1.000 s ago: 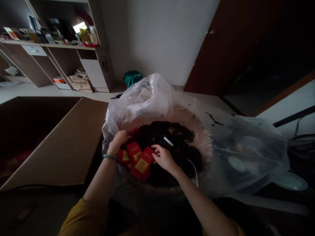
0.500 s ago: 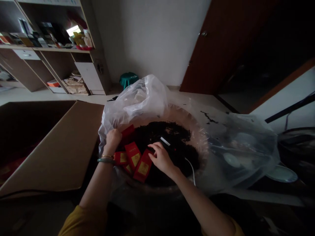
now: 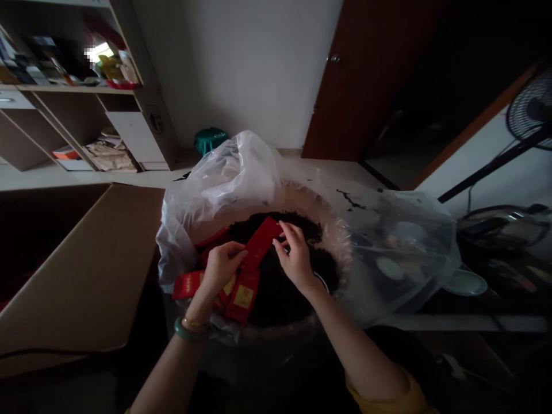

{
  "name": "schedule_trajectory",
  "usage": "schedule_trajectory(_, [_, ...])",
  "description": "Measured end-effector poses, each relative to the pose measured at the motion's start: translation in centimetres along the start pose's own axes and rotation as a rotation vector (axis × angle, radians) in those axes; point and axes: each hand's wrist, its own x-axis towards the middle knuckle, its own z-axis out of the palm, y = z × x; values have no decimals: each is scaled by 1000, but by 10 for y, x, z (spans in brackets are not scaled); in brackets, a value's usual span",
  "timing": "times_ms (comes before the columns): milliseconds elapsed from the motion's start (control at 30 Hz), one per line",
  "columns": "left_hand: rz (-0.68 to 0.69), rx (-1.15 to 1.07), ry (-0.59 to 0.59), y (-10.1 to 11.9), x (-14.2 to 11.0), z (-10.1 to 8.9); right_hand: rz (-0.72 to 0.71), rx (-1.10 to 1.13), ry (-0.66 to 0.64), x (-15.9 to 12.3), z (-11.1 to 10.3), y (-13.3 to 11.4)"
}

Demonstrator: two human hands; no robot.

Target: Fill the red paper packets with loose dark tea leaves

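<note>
A red packet (image 3: 260, 244) is held slantwise over the plastic-lined round basket (image 3: 340, 230). My left hand (image 3: 224, 265), with a bangle at the wrist, pinches its lower left end. At the upper right end, the fingers of my right hand (image 3: 295, 256) close on the packet's edge. Beneath lies dark loose material (image 3: 280, 299) that looks like dried leaves. Several other red packets with yellow labels (image 3: 244, 297) rest at the basket's near left, partly under my left hand. A thin white curved piece (image 3: 321, 280) shows beside my right wrist.
An open cardboard box (image 3: 81, 270) stands on the left. Clear plastic sheeting (image 3: 397, 247) spreads to the right, near a pale dish (image 3: 466, 283). Behind are a shelf unit (image 3: 138, 138), a green bin (image 3: 210, 140) and a brown door (image 3: 323, 86). A fan (image 3: 532, 109) is at the far right.
My left hand has moved right from the basket's left side and now holds a red packet. My right hand has risen to that packet's other end. The view has shifted right.
</note>
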Motion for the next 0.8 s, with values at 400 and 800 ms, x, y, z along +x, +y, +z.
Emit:
schedule_trajectory(400, [-4, -21, 57, -3, -4, -3, -55, -26, 70, 3, -6, -6])
schedule_trajectory(800, [4, -52, 109, 4, -12, -10, -193, -105, 158, -2, -2, -2])
